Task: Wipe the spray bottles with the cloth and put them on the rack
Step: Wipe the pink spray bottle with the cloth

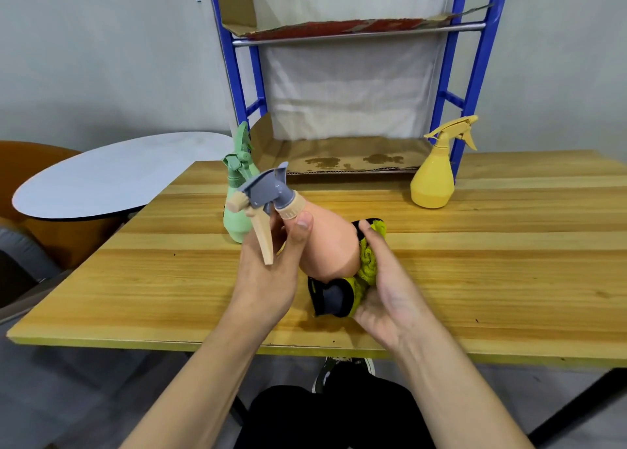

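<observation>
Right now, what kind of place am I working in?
Probably a plain workroom or office corner, not a kitchen: a wooden table against a bare grey wall, a blue metal rack lined with cardboard, and a round white table beside an orange chair.

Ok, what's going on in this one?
A person is wiping the pink spray bottle. The left hand grips it near the neck, tilted, while the right hand presses the yellow-green cloth against its base. The green bottle and yellow bottle stand on the wooden table; the rack holds none.
</observation>
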`<act>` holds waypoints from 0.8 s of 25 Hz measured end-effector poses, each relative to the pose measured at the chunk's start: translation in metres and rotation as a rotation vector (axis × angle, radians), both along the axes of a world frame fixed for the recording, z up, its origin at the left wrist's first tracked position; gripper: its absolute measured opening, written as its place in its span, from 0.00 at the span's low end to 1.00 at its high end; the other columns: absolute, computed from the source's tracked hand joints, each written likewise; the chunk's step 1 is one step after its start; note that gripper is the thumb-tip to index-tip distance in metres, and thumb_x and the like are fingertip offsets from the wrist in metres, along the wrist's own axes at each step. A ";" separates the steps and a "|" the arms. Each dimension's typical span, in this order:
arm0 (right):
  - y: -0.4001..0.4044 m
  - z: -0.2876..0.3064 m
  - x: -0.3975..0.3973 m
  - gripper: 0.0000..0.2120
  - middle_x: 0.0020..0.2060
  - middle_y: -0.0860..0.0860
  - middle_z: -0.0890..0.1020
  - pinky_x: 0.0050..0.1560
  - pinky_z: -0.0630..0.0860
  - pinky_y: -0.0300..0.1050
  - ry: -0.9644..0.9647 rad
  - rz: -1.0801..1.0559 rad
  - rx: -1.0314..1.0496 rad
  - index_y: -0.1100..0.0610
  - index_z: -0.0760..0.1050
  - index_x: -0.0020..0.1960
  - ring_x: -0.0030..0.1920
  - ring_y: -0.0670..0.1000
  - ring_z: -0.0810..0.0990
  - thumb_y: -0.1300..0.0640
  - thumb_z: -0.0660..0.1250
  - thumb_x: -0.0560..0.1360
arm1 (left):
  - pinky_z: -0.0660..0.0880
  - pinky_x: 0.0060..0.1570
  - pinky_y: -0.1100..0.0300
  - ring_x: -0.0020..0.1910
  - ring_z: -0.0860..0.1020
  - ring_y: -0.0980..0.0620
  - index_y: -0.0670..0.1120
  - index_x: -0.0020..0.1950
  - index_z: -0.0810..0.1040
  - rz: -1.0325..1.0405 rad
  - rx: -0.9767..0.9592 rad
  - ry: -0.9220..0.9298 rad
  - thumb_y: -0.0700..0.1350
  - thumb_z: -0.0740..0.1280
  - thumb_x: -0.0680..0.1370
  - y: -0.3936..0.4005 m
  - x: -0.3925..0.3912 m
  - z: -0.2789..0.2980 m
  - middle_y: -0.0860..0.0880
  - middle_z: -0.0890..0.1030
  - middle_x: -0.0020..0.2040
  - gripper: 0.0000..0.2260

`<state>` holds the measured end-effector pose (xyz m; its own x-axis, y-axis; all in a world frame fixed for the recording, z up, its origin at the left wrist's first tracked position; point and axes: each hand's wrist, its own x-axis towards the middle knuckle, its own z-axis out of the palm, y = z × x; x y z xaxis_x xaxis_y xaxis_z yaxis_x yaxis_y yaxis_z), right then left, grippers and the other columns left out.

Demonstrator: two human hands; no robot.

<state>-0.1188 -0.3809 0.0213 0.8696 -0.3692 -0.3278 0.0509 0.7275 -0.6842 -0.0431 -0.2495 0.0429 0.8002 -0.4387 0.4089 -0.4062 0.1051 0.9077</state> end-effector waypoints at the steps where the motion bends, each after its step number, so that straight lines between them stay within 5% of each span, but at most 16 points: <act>1: 0.004 0.005 -0.007 0.22 0.50 0.61 0.87 0.43 0.84 0.57 -0.001 0.000 0.002 0.59 0.81 0.58 0.45 0.59 0.86 0.42 0.73 0.73 | 0.76 0.61 0.62 0.62 0.79 0.68 0.77 0.54 0.76 -0.002 0.024 -0.006 0.62 0.66 0.79 -0.001 -0.002 0.003 0.67 0.83 0.58 0.08; 4: 0.005 0.001 0.001 0.17 0.47 0.55 0.88 0.52 0.83 0.60 0.046 -0.213 -0.179 0.57 0.81 0.60 0.48 0.55 0.87 0.52 0.76 0.73 | 0.74 0.51 0.75 0.57 0.78 0.73 0.70 0.57 0.76 0.018 0.052 -0.002 0.60 0.65 0.77 0.000 -0.001 0.007 0.64 0.83 0.56 0.10; 6: 0.002 0.000 0.000 0.06 0.41 0.47 0.88 0.57 0.82 0.57 0.053 -0.365 -0.382 0.52 0.83 0.50 0.44 0.47 0.86 0.56 0.76 0.74 | 0.73 0.48 0.77 0.54 0.78 0.74 0.62 0.59 0.76 0.039 0.091 -0.008 0.60 0.65 0.77 0.000 0.002 0.003 0.62 0.83 0.55 0.11; 8: 0.006 0.002 -0.001 0.05 0.38 0.41 0.87 0.54 0.81 0.50 0.058 -0.396 -0.619 0.46 0.83 0.41 0.41 0.41 0.84 0.53 0.74 0.76 | 0.77 0.50 0.72 0.53 0.80 0.71 0.57 0.60 0.78 0.045 0.147 -0.022 0.61 0.65 0.79 0.000 0.006 -0.005 0.59 0.83 0.53 0.14; 11: 0.010 0.000 -0.004 0.07 0.41 0.42 0.85 0.49 0.74 0.44 0.081 -0.315 -0.881 0.42 0.81 0.44 0.46 0.42 0.81 0.43 0.67 0.78 | 0.79 0.57 0.58 0.56 0.82 0.62 0.51 0.65 0.79 0.023 0.207 -0.025 0.65 0.66 0.79 -0.001 0.010 -0.019 0.55 0.85 0.55 0.23; 15: 0.008 0.006 -0.003 0.08 0.48 0.45 0.76 0.51 0.67 0.35 0.061 -0.230 -1.145 0.45 0.78 0.47 0.53 0.42 0.73 0.50 0.61 0.81 | 0.77 0.47 0.52 0.46 0.81 0.50 0.46 0.58 0.81 0.001 0.274 -0.089 0.62 0.63 0.80 -0.004 0.009 -0.026 0.47 0.84 0.46 0.21; 18: -0.002 0.008 0.001 0.09 0.48 0.48 0.76 0.51 0.68 0.38 0.022 -0.176 -1.237 0.47 0.79 0.49 0.52 0.41 0.73 0.51 0.60 0.81 | 0.77 0.48 0.48 0.49 0.81 0.45 0.46 0.59 0.80 -0.008 0.276 -0.095 0.66 0.61 0.78 -0.006 0.011 -0.030 0.45 0.85 0.49 0.26; 20: -0.011 -0.002 0.004 0.11 0.47 0.52 0.78 0.47 0.67 0.41 0.045 -0.157 -1.243 0.49 0.78 0.47 0.50 0.44 0.74 0.49 0.58 0.79 | 0.79 0.52 0.53 0.54 0.82 0.52 0.49 0.62 0.80 -0.023 0.323 -0.107 0.67 0.61 0.78 -0.006 0.013 -0.031 0.51 0.85 0.52 0.25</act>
